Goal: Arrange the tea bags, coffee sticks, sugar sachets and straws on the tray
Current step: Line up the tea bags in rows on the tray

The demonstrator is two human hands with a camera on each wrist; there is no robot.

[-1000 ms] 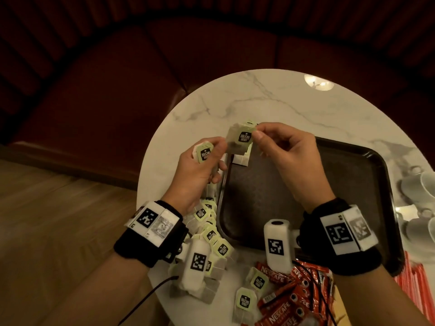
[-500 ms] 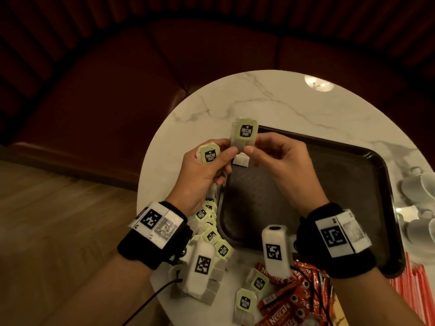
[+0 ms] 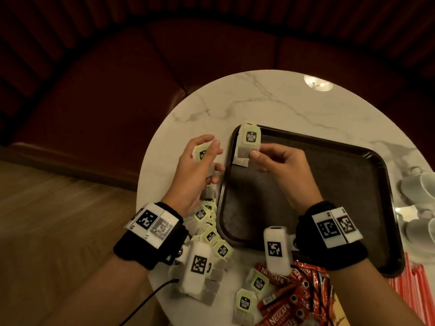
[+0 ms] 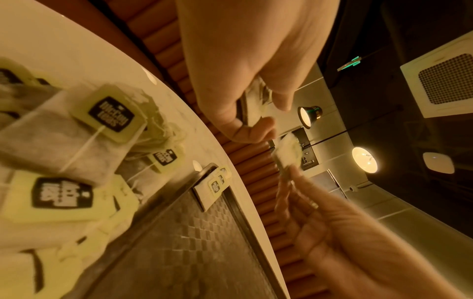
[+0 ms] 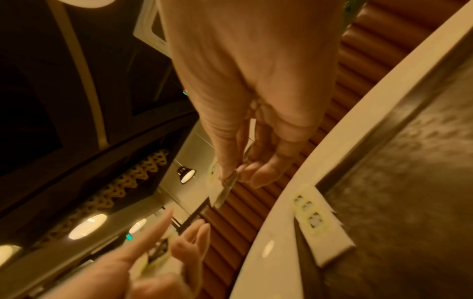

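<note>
My right hand (image 3: 255, 156) pinches one tea bag (image 3: 249, 140) with a green tag by its lower edge, above the far left corner of the dark tray (image 3: 317, 198). My left hand (image 3: 209, 149) is just left of the tray and holds a small bunch of tea bags (image 3: 200, 153), forefinger stretched out. In the wrist views a short stack of tea bags (image 4: 217, 183) (image 5: 316, 222) lies flat in that tray corner. Loose tea bags (image 3: 211, 234) are heaped by the tray's left edge. Red coffee sticks (image 3: 294, 300) lie near the front.
The round marble table (image 3: 270, 100) ends close on the left and front, above a wooden floor. White cups (image 3: 421, 196) stand right of the tray. Red-and-white striped straws (image 3: 414, 292) lie at the front right. A dark padded bench curves behind.
The hands, which met on one tea bag, have drawn apart. The right hand now holds that bag alone, farther over the tray's corner; the left has moved left with its bunch.
</note>
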